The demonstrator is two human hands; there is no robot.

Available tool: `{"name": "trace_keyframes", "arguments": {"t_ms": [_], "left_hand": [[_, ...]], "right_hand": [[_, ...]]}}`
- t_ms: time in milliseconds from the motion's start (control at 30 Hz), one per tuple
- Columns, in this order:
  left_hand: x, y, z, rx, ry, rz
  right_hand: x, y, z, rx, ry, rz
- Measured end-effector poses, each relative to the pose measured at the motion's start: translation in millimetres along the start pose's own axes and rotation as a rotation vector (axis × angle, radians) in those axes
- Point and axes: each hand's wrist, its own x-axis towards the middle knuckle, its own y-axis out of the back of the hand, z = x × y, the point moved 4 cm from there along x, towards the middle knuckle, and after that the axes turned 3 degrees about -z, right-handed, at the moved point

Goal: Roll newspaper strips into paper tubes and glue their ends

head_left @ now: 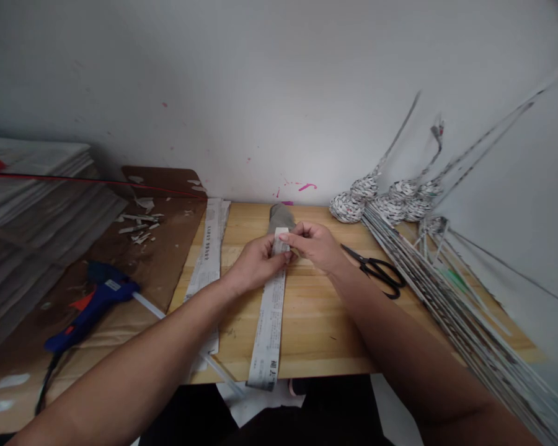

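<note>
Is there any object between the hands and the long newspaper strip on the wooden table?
Nothing visible does. The left hand and the right hand both pinch the far end of the long printed newspaper strip. The black metal scissors lie apart to its right, the blue plastic glue gun to its left.

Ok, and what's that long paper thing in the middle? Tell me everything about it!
It is a long, narrow newspaper strip, whitish with small dark print. It lies flat on the wooden board, running from the hands toward the person, and its near end reaches just over the board's front edge. At its far end the left hand and the right hand pinch it together.
</note>
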Motion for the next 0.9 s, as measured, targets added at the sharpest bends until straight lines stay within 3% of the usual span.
{"name": "trace_keyframes", "arguments": {"t_ms": [133, 300, 500, 667, 800, 900], "left_hand": [[-1.5, -0.8, 5.7, 0.039, -0.032, 0.021], [-1.7, -5.6, 0.2, -0.199, 0.049, 0.024], [-2.7, -5.6, -1.7, -0.358, 0.203, 0.047], [-2.4, -5.2, 0.0, -0.324, 0.202, 0.014], [-3.2, -8.4, -1.7, -0.342, 0.218, -0.038], [-3.6, -10.0, -4.3, -0.392, 0.258, -0.072]], "right_hand": [[-1.2, -3.2, 3.3, 0.045, -0.015, 0.004], [-4.4, -11.3, 7.2, 0.102, -0.091, -0.018], [-2.8, -7.1, 3.8, 0.028, -0.022, -0.041], [-5.6, -7.1, -3.8, -0.057, 0.076, -0.005], [-5.3, -8.3, -2.1, -0.021, 0.068, 0.034], [-2.7, -3.3, -2.5, -0.015, 0.050, -0.025]]}}
